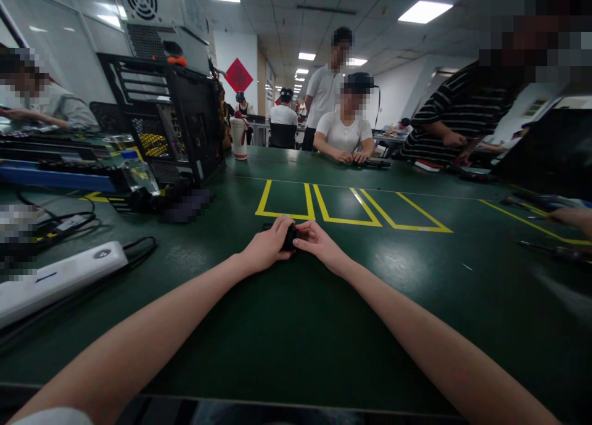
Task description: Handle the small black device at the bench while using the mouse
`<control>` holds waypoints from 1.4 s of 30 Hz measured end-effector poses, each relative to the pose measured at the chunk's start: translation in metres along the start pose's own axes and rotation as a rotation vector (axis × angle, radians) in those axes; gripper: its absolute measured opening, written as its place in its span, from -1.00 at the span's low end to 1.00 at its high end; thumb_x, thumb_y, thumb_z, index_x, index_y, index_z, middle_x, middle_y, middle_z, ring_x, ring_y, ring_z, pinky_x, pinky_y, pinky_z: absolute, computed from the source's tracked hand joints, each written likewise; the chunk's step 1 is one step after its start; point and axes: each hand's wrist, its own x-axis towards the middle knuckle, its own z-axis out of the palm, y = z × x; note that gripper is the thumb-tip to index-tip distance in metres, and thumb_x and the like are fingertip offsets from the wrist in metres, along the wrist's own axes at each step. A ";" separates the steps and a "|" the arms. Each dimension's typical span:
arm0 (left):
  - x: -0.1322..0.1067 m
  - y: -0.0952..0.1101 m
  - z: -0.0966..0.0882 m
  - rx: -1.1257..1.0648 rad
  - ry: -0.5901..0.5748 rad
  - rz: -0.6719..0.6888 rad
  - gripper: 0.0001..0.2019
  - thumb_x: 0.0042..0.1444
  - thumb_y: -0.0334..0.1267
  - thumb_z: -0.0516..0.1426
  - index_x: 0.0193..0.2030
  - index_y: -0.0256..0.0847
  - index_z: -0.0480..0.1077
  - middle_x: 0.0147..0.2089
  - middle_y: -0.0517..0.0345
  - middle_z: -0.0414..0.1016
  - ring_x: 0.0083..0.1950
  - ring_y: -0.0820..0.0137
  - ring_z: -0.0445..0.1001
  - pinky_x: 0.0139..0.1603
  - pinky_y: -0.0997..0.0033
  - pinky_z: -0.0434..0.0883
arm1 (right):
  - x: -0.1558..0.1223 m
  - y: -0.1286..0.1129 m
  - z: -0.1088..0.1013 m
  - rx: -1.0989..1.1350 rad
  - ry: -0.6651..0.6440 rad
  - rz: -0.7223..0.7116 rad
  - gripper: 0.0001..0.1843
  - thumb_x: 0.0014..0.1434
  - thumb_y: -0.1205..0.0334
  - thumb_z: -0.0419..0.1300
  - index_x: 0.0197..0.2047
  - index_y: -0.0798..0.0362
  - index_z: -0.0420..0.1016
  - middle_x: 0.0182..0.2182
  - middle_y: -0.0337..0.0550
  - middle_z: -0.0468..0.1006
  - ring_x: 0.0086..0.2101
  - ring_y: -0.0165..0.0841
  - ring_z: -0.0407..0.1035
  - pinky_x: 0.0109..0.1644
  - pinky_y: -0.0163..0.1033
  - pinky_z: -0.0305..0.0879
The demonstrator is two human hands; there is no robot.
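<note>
Both my hands meet on the green table (296, 326), just in front of the yellow tape boxes (324, 206). My left hand (268, 246) is curled over a small black object (290, 237), and its fingers wrap the left side. From the right, my right hand (319, 243) pinches the same object with its fingertips. The object is mostly hidden, so I cannot tell what it is.
An open black computer case (171, 123) stands at the back left, with cables and a white power strip (55, 280) nearer me. A white cup (239, 138) sits behind it. Other people sit and stand at the far side. Tools (546, 249) lie at the right.
</note>
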 end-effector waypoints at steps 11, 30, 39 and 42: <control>0.000 -0.001 0.001 -0.009 0.003 -0.001 -0.37 -0.06 -0.25 0.14 0.10 -0.13 -0.11 0.15 -0.06 0.04 -0.10 0.23 0.41 -0.23 0.22 0.41 | 0.002 0.002 0.000 0.021 -0.020 -0.029 -0.59 -0.14 0.27 0.28 -0.18 -0.02 0.26 -0.15 -0.20 0.33 -0.11 -0.35 0.28 0.05 -0.10 0.19; 0.000 -0.001 0.001 0.020 0.019 -0.007 -0.39 -0.04 -0.20 0.12 0.11 -0.15 -0.10 0.15 -0.07 0.06 -0.17 0.24 0.43 -0.27 0.25 0.41 | 0.003 0.012 -0.001 -0.138 0.070 0.033 -0.69 -0.08 0.43 0.13 -0.22 0.04 0.24 -0.24 -0.20 0.39 -0.15 -0.35 0.30 0.02 -0.07 0.18; 0.007 -0.015 0.000 -0.007 0.011 -0.098 -0.39 -0.03 -0.07 0.09 0.12 -0.17 -0.06 0.13 -0.05 0.17 -0.05 0.17 0.38 -0.16 0.23 0.38 | -0.010 0.004 -0.002 -0.692 0.072 -0.036 -0.47 -0.08 0.14 0.22 -0.01 0.03 0.24 -0.07 -0.06 0.31 -0.04 -0.21 0.21 0.07 0.02 0.10; 0.011 -0.025 -0.002 -0.042 0.005 -0.183 -0.33 -0.04 0.03 0.08 0.15 -0.17 -0.08 0.02 -0.03 0.30 -0.02 0.16 0.37 -0.09 0.20 0.34 | -0.009 0.002 -0.010 -0.786 0.064 0.010 -0.50 -0.05 0.20 0.19 0.00 0.03 0.24 -0.04 -0.07 0.30 -0.01 -0.24 0.20 0.09 0.01 0.08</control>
